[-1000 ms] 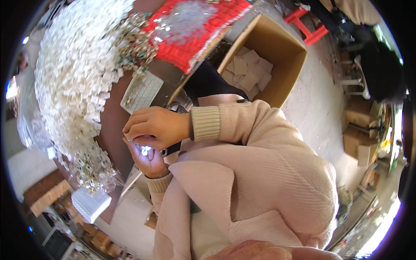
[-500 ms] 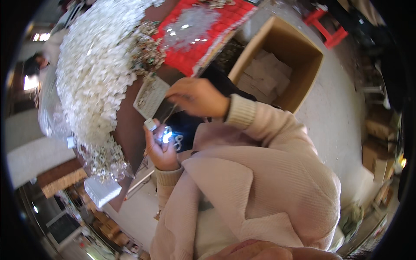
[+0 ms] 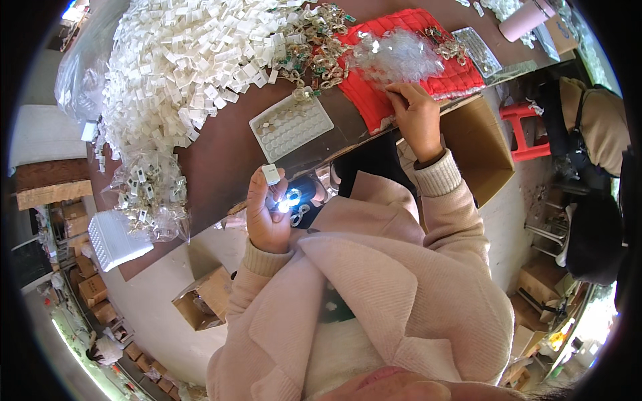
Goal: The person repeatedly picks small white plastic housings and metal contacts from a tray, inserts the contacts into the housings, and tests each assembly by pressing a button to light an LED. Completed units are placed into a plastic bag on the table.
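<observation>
My left hand is closed round a small white plastic case, held upright between the fingertips. Bright white lights glow against the same hand, with a pale coil hanging beside them. My right hand reaches to the near edge of a red quilted cloth. Its thumb and forefinger are pinched together beside a heap of clear plastic pieces; whatever they grip is too small to make out. Between the hands, a white moulded tray lies on the brown table, with small round pieces at one end.
A large heap of white cases covers the table's left, with tangled wire coils beside it. A clear bag of parts lies near the left corner. Below the right table edge stands an open cardboard box, near a red stool.
My right hand has moved from just above my left hand out to the red cloth. The left hand still holds the white case and lights. The whole view has turned.
</observation>
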Action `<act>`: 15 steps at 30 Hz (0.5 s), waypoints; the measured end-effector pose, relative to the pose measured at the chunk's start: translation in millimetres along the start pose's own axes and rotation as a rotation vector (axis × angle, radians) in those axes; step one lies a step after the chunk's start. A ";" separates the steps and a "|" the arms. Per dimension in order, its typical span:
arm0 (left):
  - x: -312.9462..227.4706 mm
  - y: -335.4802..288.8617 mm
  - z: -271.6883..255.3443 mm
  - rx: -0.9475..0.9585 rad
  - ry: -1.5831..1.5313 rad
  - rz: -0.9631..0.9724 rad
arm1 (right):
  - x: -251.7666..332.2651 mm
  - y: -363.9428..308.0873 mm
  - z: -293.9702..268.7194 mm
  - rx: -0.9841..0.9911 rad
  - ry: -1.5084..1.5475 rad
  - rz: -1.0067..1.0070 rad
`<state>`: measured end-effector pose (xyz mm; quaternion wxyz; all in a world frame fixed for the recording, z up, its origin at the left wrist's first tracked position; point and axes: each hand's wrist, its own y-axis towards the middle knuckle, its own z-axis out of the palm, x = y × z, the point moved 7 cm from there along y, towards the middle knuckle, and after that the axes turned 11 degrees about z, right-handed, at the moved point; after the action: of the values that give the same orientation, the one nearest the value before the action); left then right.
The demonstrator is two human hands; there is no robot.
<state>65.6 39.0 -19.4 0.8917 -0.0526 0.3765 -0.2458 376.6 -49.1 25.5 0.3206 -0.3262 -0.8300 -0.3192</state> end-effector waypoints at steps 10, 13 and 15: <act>0.0 9.9 -3.1 0.062 -0.117 -0.048 | 25.4 21.2 43.5 0.040 -0.236 -0.204; 0.1 9.9 -3.8 0.046 -0.087 -0.049 | 26.6 23.5 50.2 0.086 -0.325 -0.236; 0.6 9.9 -3.8 0.034 -0.072 -0.042 | 27.1 22.0 46.8 0.076 -0.285 -0.257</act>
<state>67.2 47.7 -25.3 0.9000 -0.0541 0.3387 -0.2689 362.0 7.4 25.0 0.1684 -0.2471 -0.9133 -0.2766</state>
